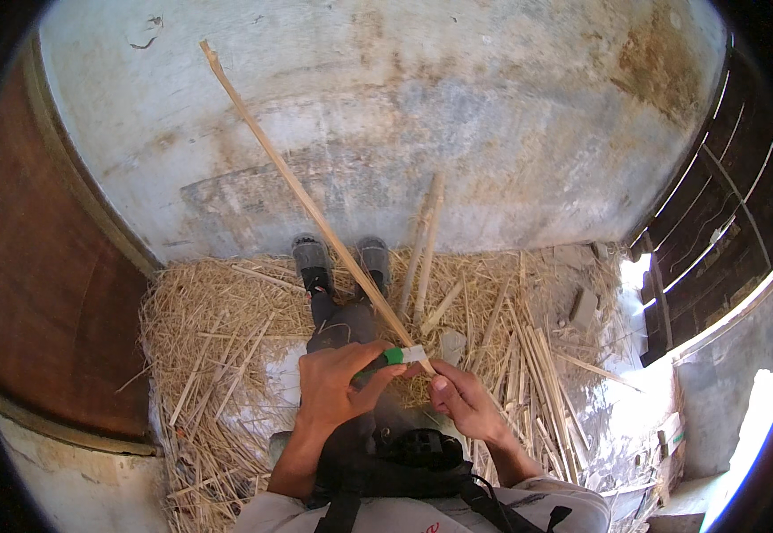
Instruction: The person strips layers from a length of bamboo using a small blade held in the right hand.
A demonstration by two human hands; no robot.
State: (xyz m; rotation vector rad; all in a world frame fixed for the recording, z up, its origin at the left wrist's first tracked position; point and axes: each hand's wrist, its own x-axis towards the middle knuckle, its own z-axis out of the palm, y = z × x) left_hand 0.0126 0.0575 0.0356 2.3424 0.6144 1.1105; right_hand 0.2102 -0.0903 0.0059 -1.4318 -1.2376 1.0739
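A long, narrow strip of split bamboo or wood (302,195) slants from my hands up and left across the wall; its far end is splintered. My right hand (468,404) is closed round the strip's near end, thumb on top. In my left hand (340,380) is what looks like a knife (413,354), with a green band by the fingers and a flat pale blade. The blade lies against the strip, just beyond my right hand. Most of its handle is hidden in my left palm.
Straw and shavings (218,342) cover the floor around my dark shoes (313,258). Several cut strips (529,391) lie in a pile at the right. Two poles (425,244) lean by the stained wall (493,115). A brown panel (58,266) stands left; a brick-like block (584,306) lies right.
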